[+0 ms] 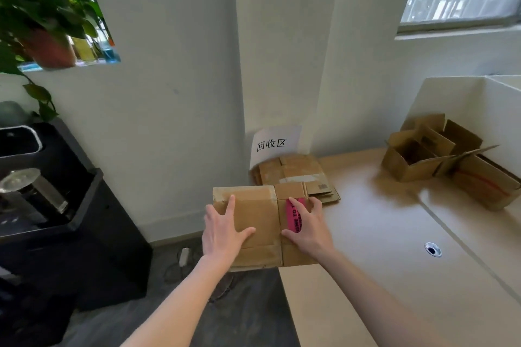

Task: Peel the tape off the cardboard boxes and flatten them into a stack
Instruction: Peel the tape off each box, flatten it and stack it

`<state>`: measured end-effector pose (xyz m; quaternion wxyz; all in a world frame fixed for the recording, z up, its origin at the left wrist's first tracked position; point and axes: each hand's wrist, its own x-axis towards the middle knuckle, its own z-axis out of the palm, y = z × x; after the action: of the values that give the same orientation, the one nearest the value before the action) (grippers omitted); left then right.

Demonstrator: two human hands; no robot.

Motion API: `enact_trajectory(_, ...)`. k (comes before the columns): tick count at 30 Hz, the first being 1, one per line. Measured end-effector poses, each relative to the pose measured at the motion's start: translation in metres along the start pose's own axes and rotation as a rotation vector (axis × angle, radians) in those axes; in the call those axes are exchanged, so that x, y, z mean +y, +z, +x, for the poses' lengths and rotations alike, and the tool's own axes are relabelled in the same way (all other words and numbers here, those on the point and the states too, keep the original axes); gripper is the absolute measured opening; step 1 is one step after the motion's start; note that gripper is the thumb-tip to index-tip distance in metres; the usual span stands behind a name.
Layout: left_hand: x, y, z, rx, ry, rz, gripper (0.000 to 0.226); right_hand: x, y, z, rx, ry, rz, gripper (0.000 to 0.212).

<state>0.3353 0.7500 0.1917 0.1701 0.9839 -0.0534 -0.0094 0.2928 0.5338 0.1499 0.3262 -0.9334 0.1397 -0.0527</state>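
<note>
I read both grips as wide and holding nothing: my left hand (pixel 222 229) and right hand (pixel 306 227) lie with fingers spread flat on the flattened box (pixel 263 222), which overhangs the left edge of the surface (pixel 375 234). A pink tape strip (pixel 293 214) shows beside the right hand's fingers. At 12 o'clock from this box lies the flat stack (pixel 296 176) below a paper sign (pixel 272 144); at 2 o'clock stand open boxes (pixel 423 149), well apart.
</note>
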Motion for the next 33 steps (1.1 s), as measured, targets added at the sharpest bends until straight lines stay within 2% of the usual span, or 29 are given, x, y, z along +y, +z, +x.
enact_trajectory(10,0.011,0.021,0.155,-0.101,0.131,-0.067,0.107,-0.008,0.003,0.122,0.03,0.148,-0.125,0.094)
enact_trajectory(18,0.035,0.066,0.251,-0.218,0.166,-0.091,0.108,0.018,0.004,0.206,-0.013,0.273,-0.181,0.093)
enact_trajectory(28,0.096,0.165,0.361,-0.366,0.112,-0.012,0.106,0.119,0.011,0.346,-0.145,0.305,-0.174,0.088)
enact_trajectory(33,0.117,0.236,0.41,-0.415,0.051,0.017,0.105,0.179,0.04,0.419,-0.188,0.302,-0.191,0.077)
